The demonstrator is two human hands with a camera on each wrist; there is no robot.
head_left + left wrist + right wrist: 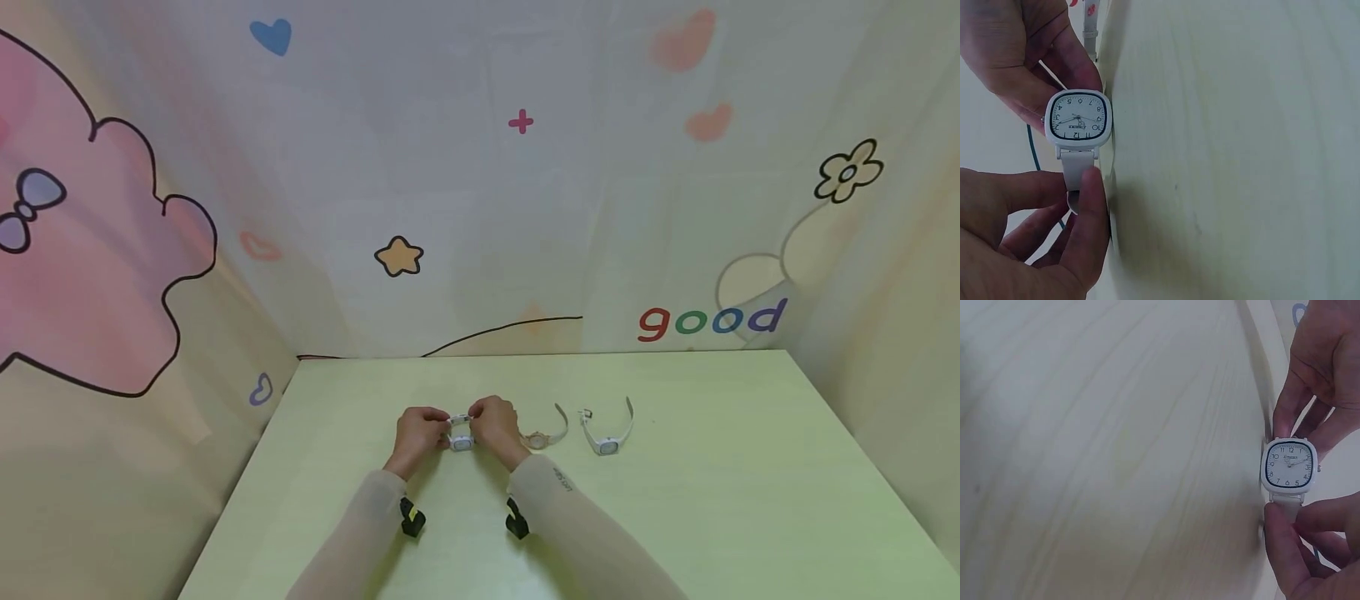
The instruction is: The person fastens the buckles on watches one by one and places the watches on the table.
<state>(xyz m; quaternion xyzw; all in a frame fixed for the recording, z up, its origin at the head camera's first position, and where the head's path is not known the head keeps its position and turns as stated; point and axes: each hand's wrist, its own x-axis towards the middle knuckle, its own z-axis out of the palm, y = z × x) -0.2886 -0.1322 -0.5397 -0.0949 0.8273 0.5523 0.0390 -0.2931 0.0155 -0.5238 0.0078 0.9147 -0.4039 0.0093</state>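
White watch [462, 445] in both pinching hands [417, 435] [495, 427]

Watch case [1078, 119] smooth, plastic-looking; tabletop [750, 492] smooth, wood-grained; backdrop [457, 167] matt cloth.

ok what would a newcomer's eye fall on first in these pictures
Probably the big pink cartoon shape at the head view's left, then the colourful word "good" low on the backdrop at right. Below, the left hand and right hand hold a white watch between them; a gold-toned watch and a second white watch lie to their right.
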